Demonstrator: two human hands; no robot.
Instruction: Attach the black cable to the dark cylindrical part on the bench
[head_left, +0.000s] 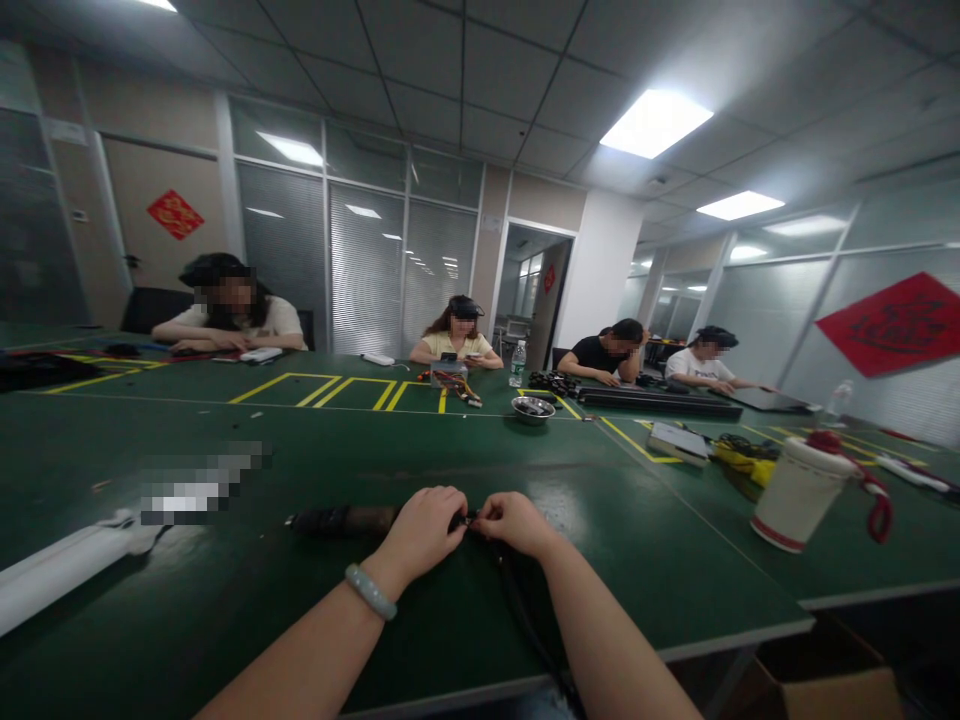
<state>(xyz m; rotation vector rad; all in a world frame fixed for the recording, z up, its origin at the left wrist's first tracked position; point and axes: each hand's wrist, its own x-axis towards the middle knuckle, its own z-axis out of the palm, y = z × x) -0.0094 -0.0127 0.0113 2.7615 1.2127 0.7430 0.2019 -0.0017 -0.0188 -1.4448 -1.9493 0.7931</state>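
Observation:
A dark, pen-shaped electric screwdriver (351, 521) lies level on the green table, its narrow metal tip to the left. My left hand (426, 530) is closed around its back end, covering much of that part. Close beside it on the right, my right hand (516, 524) pinches the end of a black cable (517, 598) against the screwdriver's rear. The cable hangs from there towards the table's near edge. Whether its plug sits in the screwdriver I cannot tell, since my fingertips hide the joint.
A white plastic-wrapped roll (71, 570) lies at left. Ahead stand a metal bowl (533, 409), a water bottle (517, 364) and a box with wires (448, 375). A beige cup (801, 495) and a white box (679, 443) are at right. Several people sit across the table.

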